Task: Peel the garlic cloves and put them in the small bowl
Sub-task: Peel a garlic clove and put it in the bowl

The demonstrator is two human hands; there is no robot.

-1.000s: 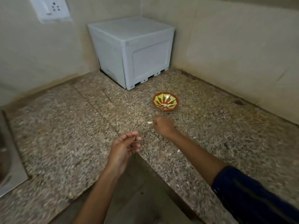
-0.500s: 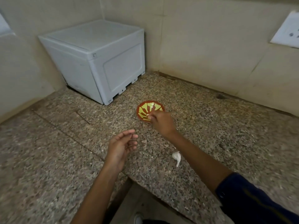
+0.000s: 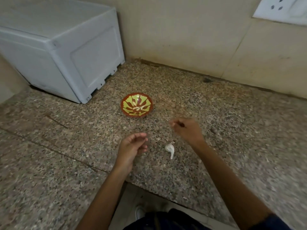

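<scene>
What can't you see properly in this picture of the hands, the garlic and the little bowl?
- Right hand, head view: motion blur hides whether its grip holds anything.
- Small bowl: pale pieces inside are too small to count.
- Left hand: its curled fingers hide the palm.
- Wall socket: cut off by the top right edge.
- Garlic: its underside is hidden against the counter.

Both forearms are showing bare from wrist to elbow. The left hand [image 3: 132, 146] and the right hand [image 3: 187, 130] are wearing no rings, bands or gloves. A dark navy sleeve [image 3: 272, 221] is covering the right upper arm, and dark clothing [image 3: 166, 219] is showing low in the view above a pale shoe [image 3: 139, 211].
</scene>
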